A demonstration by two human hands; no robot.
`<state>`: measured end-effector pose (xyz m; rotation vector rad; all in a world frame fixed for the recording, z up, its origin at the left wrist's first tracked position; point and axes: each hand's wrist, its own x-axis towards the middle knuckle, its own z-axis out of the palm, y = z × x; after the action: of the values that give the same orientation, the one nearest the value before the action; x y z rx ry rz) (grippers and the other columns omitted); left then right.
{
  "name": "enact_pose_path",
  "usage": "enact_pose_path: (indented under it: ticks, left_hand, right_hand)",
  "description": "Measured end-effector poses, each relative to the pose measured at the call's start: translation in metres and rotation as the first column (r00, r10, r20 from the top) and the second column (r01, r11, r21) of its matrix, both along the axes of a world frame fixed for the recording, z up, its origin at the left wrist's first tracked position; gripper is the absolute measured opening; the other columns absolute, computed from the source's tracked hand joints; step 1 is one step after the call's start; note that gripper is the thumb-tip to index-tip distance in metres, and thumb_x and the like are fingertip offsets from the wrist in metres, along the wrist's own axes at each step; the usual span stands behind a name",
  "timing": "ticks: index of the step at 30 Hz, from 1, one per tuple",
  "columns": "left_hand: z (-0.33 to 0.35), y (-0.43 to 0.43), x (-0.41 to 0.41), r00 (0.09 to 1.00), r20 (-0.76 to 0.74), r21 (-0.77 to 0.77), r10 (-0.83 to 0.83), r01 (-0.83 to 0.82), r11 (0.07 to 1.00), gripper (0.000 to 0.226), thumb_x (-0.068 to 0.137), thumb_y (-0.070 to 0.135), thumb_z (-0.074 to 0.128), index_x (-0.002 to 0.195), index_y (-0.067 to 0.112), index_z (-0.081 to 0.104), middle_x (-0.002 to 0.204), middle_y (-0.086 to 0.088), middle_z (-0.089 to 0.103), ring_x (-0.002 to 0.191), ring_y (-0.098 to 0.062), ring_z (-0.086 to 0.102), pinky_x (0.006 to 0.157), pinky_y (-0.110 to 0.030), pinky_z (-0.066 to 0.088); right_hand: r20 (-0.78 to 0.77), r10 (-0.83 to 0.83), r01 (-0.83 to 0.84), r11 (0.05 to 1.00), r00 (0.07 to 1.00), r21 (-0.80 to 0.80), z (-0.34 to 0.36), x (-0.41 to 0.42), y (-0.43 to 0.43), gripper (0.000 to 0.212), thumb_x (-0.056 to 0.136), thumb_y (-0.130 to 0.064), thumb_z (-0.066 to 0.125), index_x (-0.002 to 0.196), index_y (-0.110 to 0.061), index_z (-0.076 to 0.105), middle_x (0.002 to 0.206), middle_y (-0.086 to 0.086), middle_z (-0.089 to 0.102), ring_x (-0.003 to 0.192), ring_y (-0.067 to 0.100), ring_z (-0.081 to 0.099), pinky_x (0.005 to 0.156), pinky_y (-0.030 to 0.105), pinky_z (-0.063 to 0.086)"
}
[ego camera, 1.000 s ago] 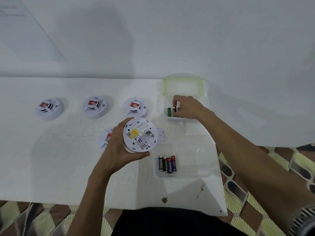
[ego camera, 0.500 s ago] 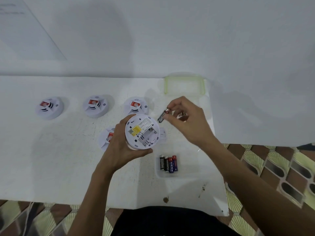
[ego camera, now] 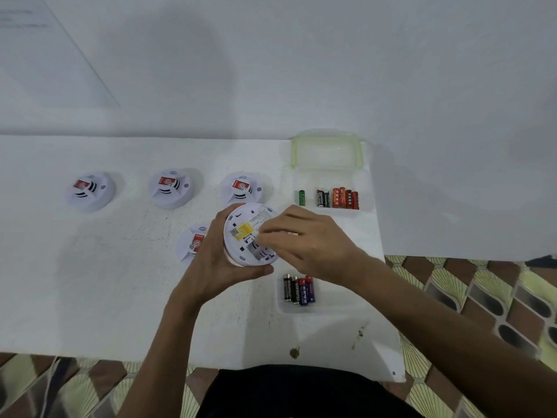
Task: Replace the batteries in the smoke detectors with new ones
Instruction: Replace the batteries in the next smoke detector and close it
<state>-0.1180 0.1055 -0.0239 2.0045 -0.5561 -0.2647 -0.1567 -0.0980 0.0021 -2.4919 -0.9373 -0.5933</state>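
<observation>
Left hand [ego camera: 211,267] grips smoke detector [ego camera: 241,221], right hand [ego camera: 307,241] over it

Right hand [ego camera: 307,239] left far container [ego camera: 331,179], carried battery over; fingertips now at detector [ego camera: 241,218] compartment.

Right hand [ego camera: 304,239] fingertips blurred over battery bay [ego camera: 256,251] of held smoke detector [ego camera: 244,220]; any battery in grip hidden. Lower smoke detector [ego camera: 193,241] half hidden behind left hand [ego camera: 211,267]. Print on nearer batteries [ego camera: 298,289] too small to read
</observation>
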Motion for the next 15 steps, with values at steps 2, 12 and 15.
enact_pose_path:
  ticks: [2,12,15]
  left_hand:
    - [0.005,0.002,0.0,1.0,0.012,0.009,-0.02,0.02,1.0,0.088,0.05,0.091,0.055,0.127,0.061,0.026,0.121,0.053,0.035,0.112,0.03,0.033,0.089,0.006,0.028]
    - [0.011,0.013,0.008,0.987,0.138,0.089,-0.076,0.064,0.994,0.092,0.059,0.064,0.077,0.135,0.045,0.029,0.128,0.032,0.044,0.118,0.0,0.049,0.1,-0.022,0.044]
    - [0.016,0.013,0.006,0.997,0.073,0.058,-0.025,0.02,0.998,0.098,0.054,0.044,0.089,0.131,0.051,0.029,0.124,0.023,0.048,0.112,0.003,0.05,0.091,-0.01,0.043]
  right_hand:
    - [0.023,0.046,-0.045,0.997,0.999,-0.06,0.005,0.001,0.001,0.017,0.088,-0.012,0.068,0.103,-0.016,0.073,0.104,0.004,0.071,0.089,0.024,0.062,0.065,0.032,0.054]
    - [-0.029,0.073,-0.074,0.996,0.997,-0.054,0.0,0.012,0.001,0.022,0.086,-0.015,0.07,0.105,-0.025,0.075,0.103,0.013,0.065,0.09,0.029,0.056,0.069,0.04,0.048]
    - [-0.023,0.06,-0.06,0.998,0.998,-0.019,0.0,0.015,-0.001,0.025,0.088,-0.013,0.066,0.107,-0.026,0.075,0.105,0.013,0.064,0.093,0.029,0.055,0.074,0.037,0.046]
